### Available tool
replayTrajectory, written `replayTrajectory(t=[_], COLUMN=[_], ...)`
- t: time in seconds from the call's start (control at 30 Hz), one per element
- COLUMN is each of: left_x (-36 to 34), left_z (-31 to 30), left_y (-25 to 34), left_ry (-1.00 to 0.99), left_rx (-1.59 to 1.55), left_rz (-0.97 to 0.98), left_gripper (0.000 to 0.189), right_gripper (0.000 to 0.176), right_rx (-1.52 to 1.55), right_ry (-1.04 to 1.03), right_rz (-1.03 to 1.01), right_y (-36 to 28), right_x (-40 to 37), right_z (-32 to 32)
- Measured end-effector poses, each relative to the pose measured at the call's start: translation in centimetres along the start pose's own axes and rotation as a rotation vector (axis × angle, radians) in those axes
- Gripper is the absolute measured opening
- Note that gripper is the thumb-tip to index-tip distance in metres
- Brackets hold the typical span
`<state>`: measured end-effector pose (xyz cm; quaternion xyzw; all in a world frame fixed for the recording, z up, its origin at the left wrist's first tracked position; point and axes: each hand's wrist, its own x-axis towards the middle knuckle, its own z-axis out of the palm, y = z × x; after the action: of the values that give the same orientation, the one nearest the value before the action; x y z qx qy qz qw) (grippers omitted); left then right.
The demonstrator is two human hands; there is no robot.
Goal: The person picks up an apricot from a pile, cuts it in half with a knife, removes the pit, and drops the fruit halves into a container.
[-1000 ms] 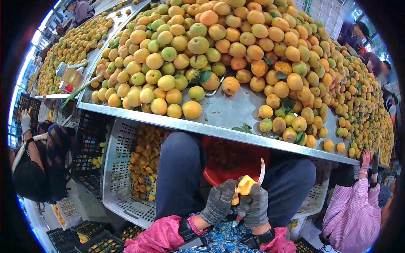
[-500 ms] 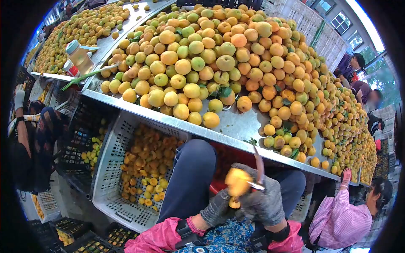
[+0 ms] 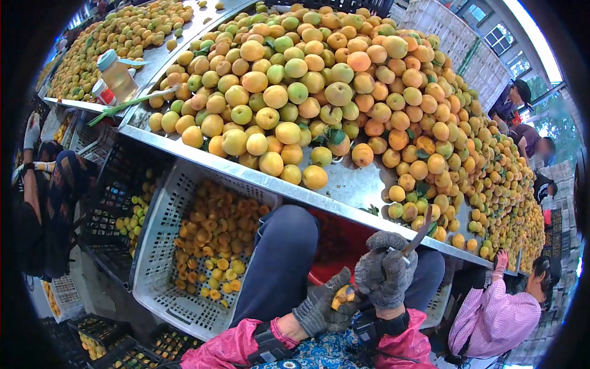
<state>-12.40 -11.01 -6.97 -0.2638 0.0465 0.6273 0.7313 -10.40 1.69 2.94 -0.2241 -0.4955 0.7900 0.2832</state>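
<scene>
left hand (image 3: 326,307): holds fruit (image 3: 342,297) | right hand (image 3: 384,273): holds knife (image 3: 419,235) | table (image 3: 344,184): fruit pile (image 3: 362,101)

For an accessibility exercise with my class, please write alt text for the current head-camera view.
The gloved left hand holds a yellow-orange fruit piece while the gloved right hand grips a curved knife. Beyond, orange and green fruit lies heaped on a metal table; a grey crate below holds cut fruit.
</scene>
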Motion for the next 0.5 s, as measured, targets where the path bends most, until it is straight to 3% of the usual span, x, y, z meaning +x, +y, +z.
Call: replayTrajectory(t=[0.07,0.23,0.3,0.4,0.43,0.5], left_x=[0.4,0.7,0.9,0.3,0.4,0.5], left_z=[-0.5,-0.5,-1.5,-1.2,-0.8,-0.1], left_y=[0.0,0.2,0.1,-0.5,-0.5,-0.9], left_ry=[-0.005,0.002,-0.191,-0.319,-0.313,-0.069], left_rx=[-0.008,-0.068,-0.086,0.067,0.074,0.260], left_rz=[0.021,0.005,-0.151,-0.108,-0.109,-0.004], left_gripper=[0.043,0.044,0.045,0.050,0.050,0.047], right_gripper=[0.048,0.052,0.050,0.049,0.050,0.051], right_rx=[-0.124,-0.085,0.095,0.236,0.355,0.526], right_ry=[-0.015,-0.037,-0.139,-0.170,-0.197,-0.208], right_rz=[0.011,0.051,0.166,0.326,0.332,0.387], right_y=[0.4,1.3,2.2,2.8,3.2,3.9], right_x=[0.4,0.9,1.3,1.1,1.2,1.3], right_z=[-0.5,-0.9,-2.6,-4.0,-4.4,-5.6])
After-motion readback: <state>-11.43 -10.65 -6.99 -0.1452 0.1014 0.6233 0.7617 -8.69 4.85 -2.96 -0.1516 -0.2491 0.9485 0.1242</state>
